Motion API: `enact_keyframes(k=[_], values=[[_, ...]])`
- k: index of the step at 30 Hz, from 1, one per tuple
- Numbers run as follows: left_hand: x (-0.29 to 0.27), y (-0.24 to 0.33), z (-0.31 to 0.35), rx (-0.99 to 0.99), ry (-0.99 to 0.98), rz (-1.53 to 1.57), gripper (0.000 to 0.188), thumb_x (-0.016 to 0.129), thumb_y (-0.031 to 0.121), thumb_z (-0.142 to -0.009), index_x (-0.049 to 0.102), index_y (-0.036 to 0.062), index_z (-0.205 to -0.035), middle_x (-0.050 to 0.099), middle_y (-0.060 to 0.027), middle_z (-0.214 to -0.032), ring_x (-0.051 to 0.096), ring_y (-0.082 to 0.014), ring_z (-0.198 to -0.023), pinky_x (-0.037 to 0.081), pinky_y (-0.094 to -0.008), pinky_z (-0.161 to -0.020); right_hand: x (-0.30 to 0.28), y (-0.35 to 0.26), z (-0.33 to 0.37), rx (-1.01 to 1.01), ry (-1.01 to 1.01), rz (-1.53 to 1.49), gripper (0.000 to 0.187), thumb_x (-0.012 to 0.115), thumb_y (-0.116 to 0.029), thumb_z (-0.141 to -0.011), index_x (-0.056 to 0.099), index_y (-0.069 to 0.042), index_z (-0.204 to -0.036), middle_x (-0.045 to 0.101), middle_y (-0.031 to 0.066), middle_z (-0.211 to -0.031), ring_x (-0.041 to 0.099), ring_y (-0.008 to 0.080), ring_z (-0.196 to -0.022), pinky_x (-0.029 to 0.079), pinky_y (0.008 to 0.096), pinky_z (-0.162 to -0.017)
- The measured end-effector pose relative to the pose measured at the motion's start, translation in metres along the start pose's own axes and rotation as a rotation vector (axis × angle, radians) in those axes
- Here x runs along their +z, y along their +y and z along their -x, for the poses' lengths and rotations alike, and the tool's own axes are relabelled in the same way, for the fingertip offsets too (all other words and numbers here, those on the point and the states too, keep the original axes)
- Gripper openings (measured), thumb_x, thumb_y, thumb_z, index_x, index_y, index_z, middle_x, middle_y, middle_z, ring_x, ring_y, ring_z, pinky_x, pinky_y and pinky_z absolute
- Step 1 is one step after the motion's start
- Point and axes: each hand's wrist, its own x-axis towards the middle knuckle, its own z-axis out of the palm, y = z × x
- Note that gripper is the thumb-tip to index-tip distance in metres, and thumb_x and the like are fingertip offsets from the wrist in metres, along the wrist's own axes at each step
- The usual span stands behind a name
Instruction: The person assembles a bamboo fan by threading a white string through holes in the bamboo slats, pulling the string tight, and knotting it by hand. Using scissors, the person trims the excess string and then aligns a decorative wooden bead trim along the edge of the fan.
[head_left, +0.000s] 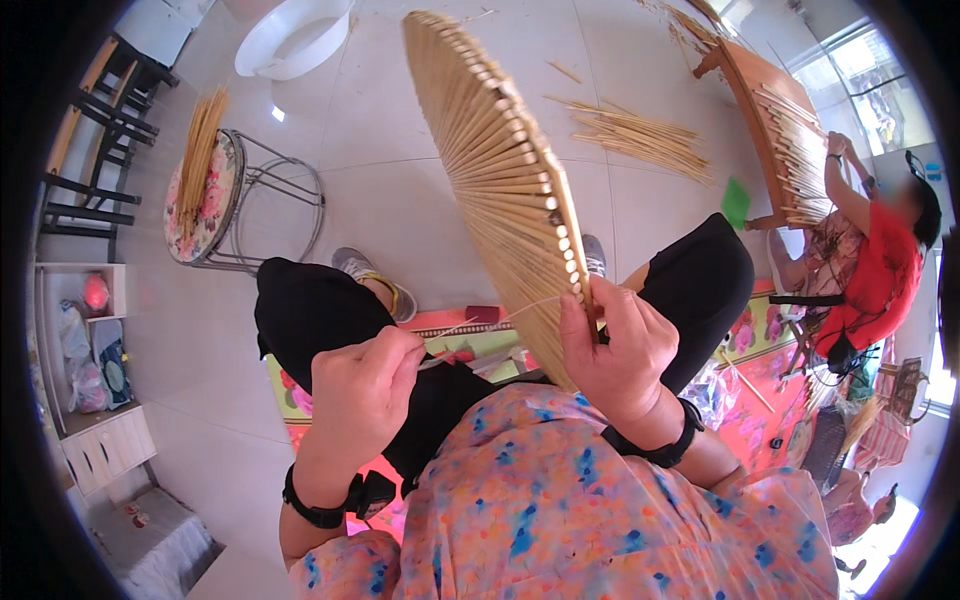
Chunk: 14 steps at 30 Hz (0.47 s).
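A large round disc of straw stalks [490, 190] stands tilted, nearly edge-on, between my knees. Its stalks fan out from the middle, and their pale cut ends line the rim. My right hand [628, 350] grips the near part of that rim, thumb on the side facing left and fingers behind. From the rim by my right thumb a thin pale thread [522, 308] runs across to my left hand [365, 390]. There the fingers are closed in a pinch on the thread, in front of my left knee. The disc's far face is hidden.
Loose stalks [650, 140] lie on the tiled floor beyond the disc. More sit on a flowered stool [210, 235] at left, near a white tub [290, 45]. At right, a person in red [880, 280] handles stalks on a wooden table [750, 110].
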Motion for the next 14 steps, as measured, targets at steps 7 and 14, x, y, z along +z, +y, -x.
enact_keyframes(k=[7, 14], values=[[0.028, 0.017, -0.023, 0.065, 0.116, 0.221, 0.01, 0.067, -0.001, -0.082, 0.06, 0.0038, -0.088, 0.062, -0.0098, -0.069, 0.061, -0.0269, -0.056, 0.045, -0.0335, -0.049, -0.005, 0.002, 0.003, 0.055, -0.022, 0.056, 0.024, 0.077, -0.008, -0.075, 0.064, 0.001, -0.093, 0.058, 0.0077, -0.063, 0.058, 0.0219, -0.051, 0.044, 0.0302, -0.046], [0.046, 0.019, -0.03, 0.146, 0.122, 0.207, 0.019, 0.069, 0.003, -0.081, 0.064, 0.006, -0.099, 0.063, -0.0087, -0.07, 0.062, -0.0274, -0.058, 0.047, -0.0339, -0.05, -0.005, 0.001, 0.003, 0.083, -0.034, 0.078, 0.026, 0.078, -0.01, -0.073, 0.064, 0.001, -0.091, 0.061, 0.0075, -0.066, 0.061, 0.0219, -0.053, 0.047, 0.03, -0.047]])
